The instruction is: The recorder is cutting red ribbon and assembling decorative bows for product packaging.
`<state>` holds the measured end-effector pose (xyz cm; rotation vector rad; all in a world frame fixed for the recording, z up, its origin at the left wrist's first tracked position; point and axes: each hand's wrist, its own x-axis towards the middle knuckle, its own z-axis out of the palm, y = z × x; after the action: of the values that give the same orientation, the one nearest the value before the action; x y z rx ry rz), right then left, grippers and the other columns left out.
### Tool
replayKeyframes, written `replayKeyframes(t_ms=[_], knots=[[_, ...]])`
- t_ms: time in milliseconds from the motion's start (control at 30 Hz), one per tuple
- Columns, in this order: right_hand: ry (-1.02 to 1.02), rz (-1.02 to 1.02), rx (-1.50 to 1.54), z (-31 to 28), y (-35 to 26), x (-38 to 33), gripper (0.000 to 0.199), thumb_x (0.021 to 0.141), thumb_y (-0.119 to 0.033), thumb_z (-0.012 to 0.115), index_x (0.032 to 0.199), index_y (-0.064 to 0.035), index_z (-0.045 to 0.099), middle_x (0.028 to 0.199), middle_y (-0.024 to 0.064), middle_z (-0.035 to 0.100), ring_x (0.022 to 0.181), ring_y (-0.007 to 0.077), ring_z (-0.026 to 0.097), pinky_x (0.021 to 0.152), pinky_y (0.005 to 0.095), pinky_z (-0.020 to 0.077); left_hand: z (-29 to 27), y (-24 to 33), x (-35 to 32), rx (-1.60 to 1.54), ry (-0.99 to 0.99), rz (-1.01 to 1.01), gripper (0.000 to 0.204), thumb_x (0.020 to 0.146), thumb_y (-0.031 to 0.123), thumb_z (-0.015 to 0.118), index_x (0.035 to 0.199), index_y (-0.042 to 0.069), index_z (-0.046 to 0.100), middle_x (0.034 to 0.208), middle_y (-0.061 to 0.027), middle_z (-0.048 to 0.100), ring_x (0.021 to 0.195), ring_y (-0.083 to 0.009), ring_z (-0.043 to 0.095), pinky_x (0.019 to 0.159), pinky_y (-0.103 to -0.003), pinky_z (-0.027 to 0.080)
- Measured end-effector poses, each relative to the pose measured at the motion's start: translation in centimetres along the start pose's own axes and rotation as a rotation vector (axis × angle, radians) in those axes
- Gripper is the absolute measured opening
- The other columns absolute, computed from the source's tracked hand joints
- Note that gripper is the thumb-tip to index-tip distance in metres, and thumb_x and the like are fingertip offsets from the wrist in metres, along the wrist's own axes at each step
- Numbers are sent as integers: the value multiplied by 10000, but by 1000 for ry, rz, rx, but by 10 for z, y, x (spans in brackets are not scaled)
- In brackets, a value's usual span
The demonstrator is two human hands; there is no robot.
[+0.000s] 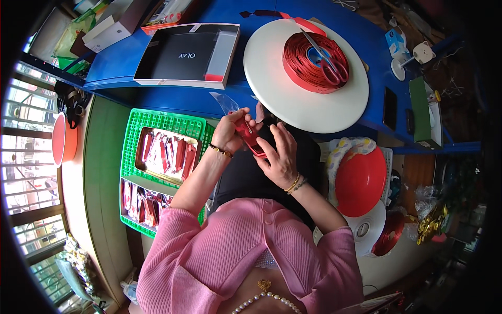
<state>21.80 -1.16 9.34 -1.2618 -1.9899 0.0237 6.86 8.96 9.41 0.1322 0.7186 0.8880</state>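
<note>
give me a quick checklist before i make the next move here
1. Left hand holding the red piece: ok.
2. Right hand gripping it firmly: cannot tell; its fingers are at the lower end.
3. Clear film by the left hand sealed: cannot tell.
4. Scissors set down: ok, on the red ribbon roll.
5. Roll on the white disc: ok, lying flat.
</note>
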Motion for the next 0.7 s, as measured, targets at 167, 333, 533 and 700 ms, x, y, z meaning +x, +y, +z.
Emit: replayKeyframes(t_ms=[167,333,533,700], knots=[[-5,37,-61,4,-1,2,320,662,-93,703,975,-128,652,1259,120,490,1239,323,395,993,487,286,-9,2,0,-65,22,-51,164,936,135,413,974,-1,498,748,-78,547,686,-210,566,819,-434,504],[-6,31,-99,13,-5,7,186,707,-135,672,892,-128,649,1254,56,497,1252,275,386,983,485,282,-16,-14,-2,-95,-50,-127,196,933,178,423,1003,21,518,854,-86,594,778,-220,593,770,-375,492],[10,38,-135,18,2,1,165,729,-126,656,893,-108,648,1231,58,520,1247,277,400,977,497,284,2,-22,-23,75,-161,-292,406,933,427,423,1062,57,527,992,-85,610,934,-236,588,835,-417,468],[-21,46,-70,19,-2,0,208,705,-93,672,912,-103,667,1226,78,539,1238,308,415,992,496,269,-52,-4,16,72,40,-132,470,912,445,468,1018,-13,468,977,-195,605,920,-292,606,825,-406,497]])
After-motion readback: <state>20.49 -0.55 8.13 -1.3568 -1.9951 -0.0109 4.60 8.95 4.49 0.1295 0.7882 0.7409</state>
